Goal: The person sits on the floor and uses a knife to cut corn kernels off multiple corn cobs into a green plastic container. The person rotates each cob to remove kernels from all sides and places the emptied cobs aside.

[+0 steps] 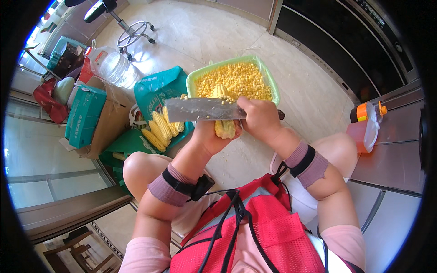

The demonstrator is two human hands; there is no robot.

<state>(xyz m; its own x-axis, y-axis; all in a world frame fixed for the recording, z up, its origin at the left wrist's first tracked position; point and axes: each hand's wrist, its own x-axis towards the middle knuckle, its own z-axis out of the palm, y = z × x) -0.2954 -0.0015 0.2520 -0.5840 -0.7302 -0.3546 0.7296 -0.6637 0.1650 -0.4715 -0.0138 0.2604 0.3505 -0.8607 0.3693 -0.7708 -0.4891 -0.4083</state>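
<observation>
My left hand [213,138] grips an ear of corn [224,129] by its lower end; the ear's other end points toward a green plastic basin [277,92]. In my right hand [261,114] is the handle of a cleaver [203,110], its broad blade lying across the ear and over my left fingers, partly hiding both. Bits of corn stick to the blade. Loose yellow kernels [235,76] fill much of the basin, which has a clear plastic liner. To the left, several ears of corn [158,128] lie on a green bag [160,83].
A large clear plastic jug [114,66], a cardboard box [106,119] and a teal box [85,114] stand at the left. Beyond them is a wheeled stool [131,34]. Orange-capped bottles [367,112] and a reddish container [362,136] are by the cabinets at right. Scattered kernels dot the tiled floor [191,37].
</observation>
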